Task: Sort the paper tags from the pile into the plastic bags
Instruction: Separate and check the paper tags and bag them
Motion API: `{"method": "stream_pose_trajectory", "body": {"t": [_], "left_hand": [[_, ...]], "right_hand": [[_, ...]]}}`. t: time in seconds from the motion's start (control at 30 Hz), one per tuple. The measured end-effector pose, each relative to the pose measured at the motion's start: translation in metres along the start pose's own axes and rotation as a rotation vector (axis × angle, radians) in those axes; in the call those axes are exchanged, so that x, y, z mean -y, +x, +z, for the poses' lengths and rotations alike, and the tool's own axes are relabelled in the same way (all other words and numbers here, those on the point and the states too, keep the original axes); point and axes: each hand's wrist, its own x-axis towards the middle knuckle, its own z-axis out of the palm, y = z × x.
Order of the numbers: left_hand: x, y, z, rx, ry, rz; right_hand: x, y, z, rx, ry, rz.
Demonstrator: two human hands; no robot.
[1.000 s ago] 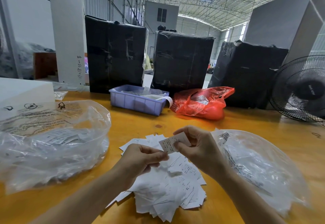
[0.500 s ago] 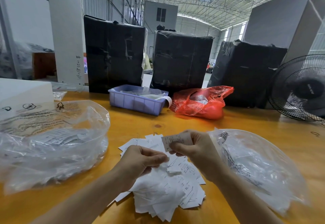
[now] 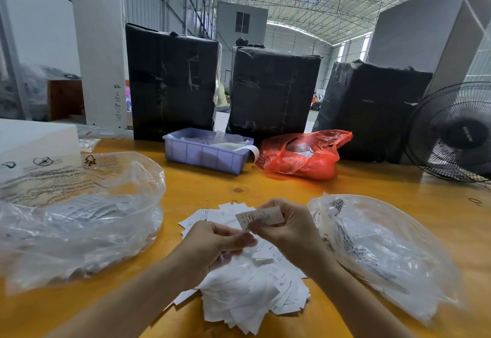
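Note:
A pile of white paper tags (image 3: pixel 247 292) lies on the wooden table (image 3: pixel 265 186) right in front of me. My right hand (image 3: pixel 292 231) pinches one printed tag (image 3: pixel 259 217) just above the pile, its face turned toward me. My left hand (image 3: pixel 212 250) is curled over the pile's top, thumb tip close to that tag's lower corner, and white paper shows under its fingers. A crumpled clear plastic bag (image 3: pixel 79 221) with tags inside lies at the left. At the right lies a second clear plastic bag (image 3: pixel 385 255), printed with black text.
Behind the pile stand a lilac plastic bin (image 3: pixel 207 153) and a red plastic bag (image 3: pixel 305 158). Three black-wrapped boxes (image 3: pixel 271 90) line the table's far edge. A black fan (image 3: pixel 457 133) sits at the far right, a white box (image 3: pixel 34 136) at the far left.
My right hand has turned the single tag from tilted to nearly level and lowered it slightly. My left hand has stayed on the pile.

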Motion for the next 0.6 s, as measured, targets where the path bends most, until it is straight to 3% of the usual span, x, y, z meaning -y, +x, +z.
{"method": "stream_pose_trajectory", "body": {"t": [0.13,0.37,0.47,0.6], "left_hand": [[0.001,-0.001,0.001,-0.01,0.006,0.003],[-0.001,-0.001,0.0,-0.065,-0.002,0.007],[-0.002,-0.002,0.001,-0.089,-0.007,0.022],[-0.002,-0.004,0.004,-0.159,0.029,0.064]], "right_hand": [[-0.001,-0.001,0.004,-0.058,-0.103,-0.066],[-0.002,-0.001,0.002,0.0,-0.187,-0.078],[-0.001,-0.001,-0.002,0.061,-0.161,-0.014],[0.001,0.001,-0.005,0.2,-0.095,0.223]]}}
